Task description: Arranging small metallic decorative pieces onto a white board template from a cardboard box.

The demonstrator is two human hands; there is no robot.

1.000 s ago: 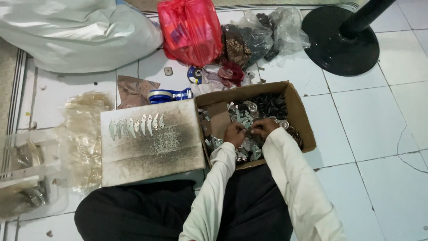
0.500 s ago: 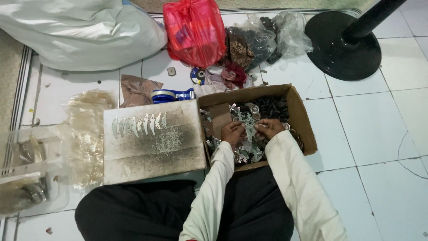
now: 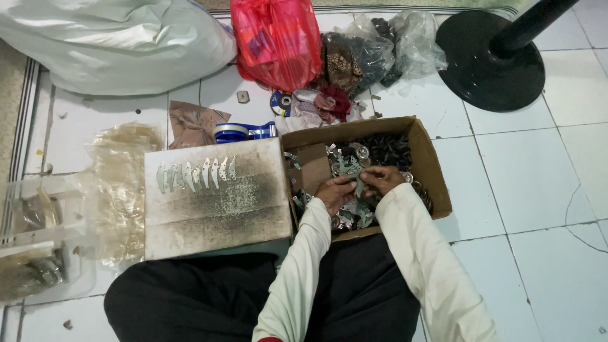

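Note:
I sit on a tiled floor with both hands inside an open cardboard box [image 3: 430, 158] full of small metal parts [image 3: 345, 161]. My left hand [image 3: 334, 192] and my right hand [image 3: 381, 179] meet over the pile, fingers pinched on a small metal part between them. To the left of the box stands a soot-stained white block [image 3: 215, 202]. A row of several thin metal blades [image 3: 196, 174] lies along its upper left. My white sleeves and dark trousers fill the lower frame.
A red plastic bag [image 3: 275, 38], clear bags of dark parts [image 3: 380, 47] and a blue tape dispenser [image 3: 244, 132] lie behind the box. A large white sack [image 3: 114, 44] is far left, a black round stand base [image 3: 491, 60] far right, clear plastic containers [image 3: 38, 247] at left.
Both hands have stayed inside the box, shifting only slightly over the metal parts. The view has tilted a little.

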